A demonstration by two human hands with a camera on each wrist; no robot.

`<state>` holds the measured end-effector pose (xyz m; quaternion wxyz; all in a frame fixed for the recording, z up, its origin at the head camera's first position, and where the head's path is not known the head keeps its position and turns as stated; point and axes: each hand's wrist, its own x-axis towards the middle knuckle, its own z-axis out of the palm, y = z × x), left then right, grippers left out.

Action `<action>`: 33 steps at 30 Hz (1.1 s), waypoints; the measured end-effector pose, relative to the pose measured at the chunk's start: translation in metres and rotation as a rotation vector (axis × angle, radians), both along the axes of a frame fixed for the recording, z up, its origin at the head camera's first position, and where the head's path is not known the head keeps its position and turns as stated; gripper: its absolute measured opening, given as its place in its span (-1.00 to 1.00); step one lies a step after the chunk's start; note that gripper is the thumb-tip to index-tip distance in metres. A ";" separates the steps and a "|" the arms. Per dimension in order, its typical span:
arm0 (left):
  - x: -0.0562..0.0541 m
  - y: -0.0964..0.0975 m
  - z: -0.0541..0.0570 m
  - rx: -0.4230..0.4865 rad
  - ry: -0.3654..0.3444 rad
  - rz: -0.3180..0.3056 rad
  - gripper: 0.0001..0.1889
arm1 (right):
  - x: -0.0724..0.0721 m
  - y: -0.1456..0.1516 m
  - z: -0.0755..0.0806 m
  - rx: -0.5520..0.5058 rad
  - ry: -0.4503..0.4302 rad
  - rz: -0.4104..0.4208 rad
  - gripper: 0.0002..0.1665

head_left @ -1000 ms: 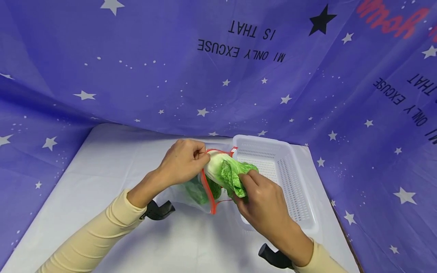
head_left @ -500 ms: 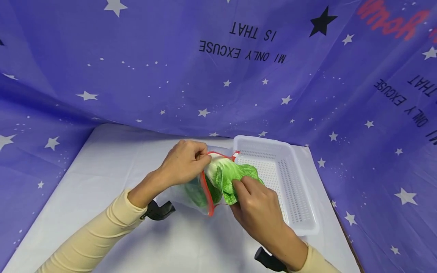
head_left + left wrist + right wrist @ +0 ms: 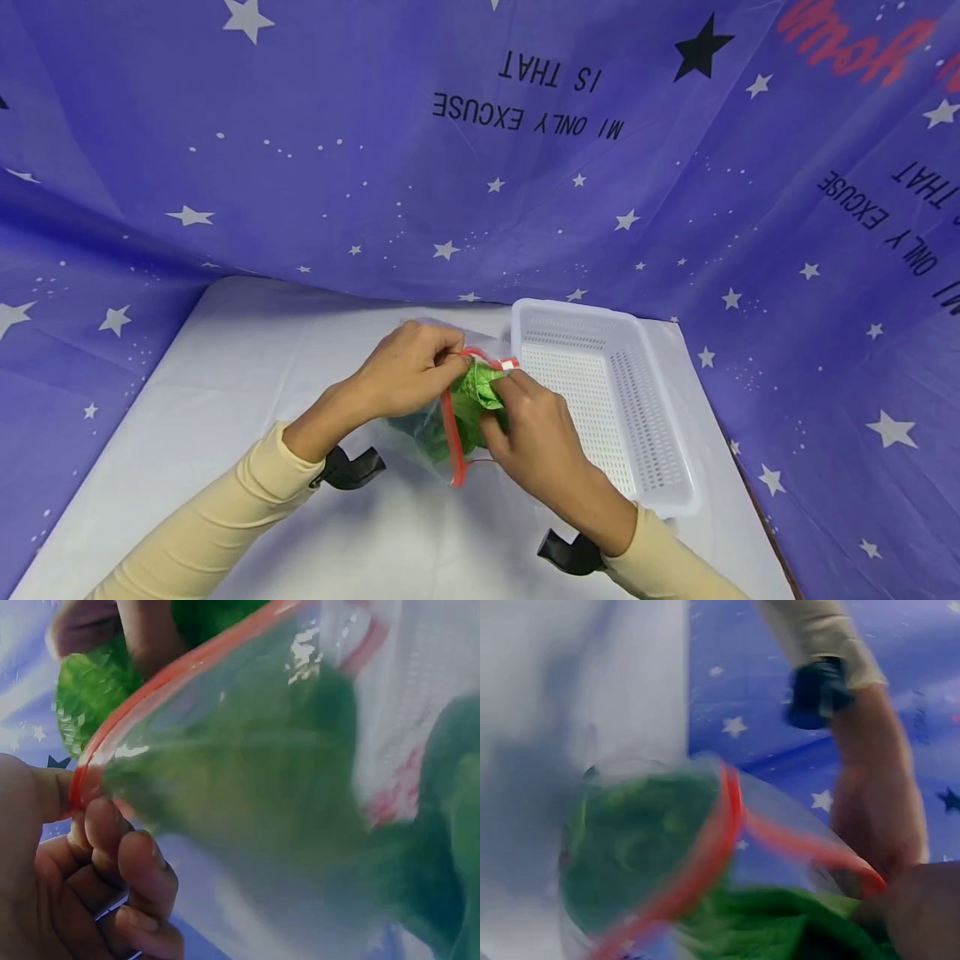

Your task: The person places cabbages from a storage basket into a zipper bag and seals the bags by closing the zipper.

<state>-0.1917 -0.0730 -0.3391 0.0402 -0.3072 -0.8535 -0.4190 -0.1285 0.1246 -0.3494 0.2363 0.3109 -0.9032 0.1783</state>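
Note:
A clear zip bag (image 3: 452, 425) with a red-edged mouth lies near the middle of the table. My left hand (image 3: 405, 371) pinches its red rim between thumb and fingers, plainly so in the left wrist view. At the opening, my right hand (image 3: 536, 433) grips the leafy end of a Chinese cabbage (image 3: 480, 385), whose pale base is now hidden within the mouth. Dark green produce (image 3: 637, 855) shows through the film in the right wrist view. Crinkled cabbage leaf (image 3: 86, 694) appears past the rim in the left wrist view, below the right fingers.
A white perforated plastic basket (image 3: 678, 467) stands to the right, its left wall close to the bag. A white cloth covers the table (image 3: 360, 542). Purple star-printed fabric (image 3: 405, 208) hangs behind and at both sides. Black brackets (image 3: 352, 468) jut from both wrists.
My right hand has moved left with the cabbage, pushing it deeper into the bag; its white base has gone from sight. My left hand keeps hold of the rim, which has sunk slightly.

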 end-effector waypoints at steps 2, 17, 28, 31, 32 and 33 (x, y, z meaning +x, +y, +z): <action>0.000 0.000 0.000 -0.001 0.006 -0.009 -0.69 | 0.000 -0.004 -0.005 0.038 0.093 -0.014 -0.82; 0.002 0.001 -0.004 0.045 -0.009 -0.086 -0.68 | -0.014 -0.025 -0.031 0.073 0.039 0.085 -0.70; 0.007 -0.003 0.002 0.074 -0.033 -0.103 -0.66 | -0.018 -0.024 -0.039 0.080 0.328 0.128 -0.89; 0.010 -0.003 0.005 0.072 -0.050 -0.128 -0.66 | -0.026 -0.021 -0.044 0.213 0.372 0.111 -0.87; 0.010 -0.003 0.005 0.068 -0.052 -0.133 -0.66 | -0.027 -0.020 -0.046 0.235 0.361 0.108 -0.88; 0.010 -0.003 0.006 0.068 -0.051 -0.136 -0.66 | -0.029 -0.019 -0.047 0.247 0.349 0.101 -0.88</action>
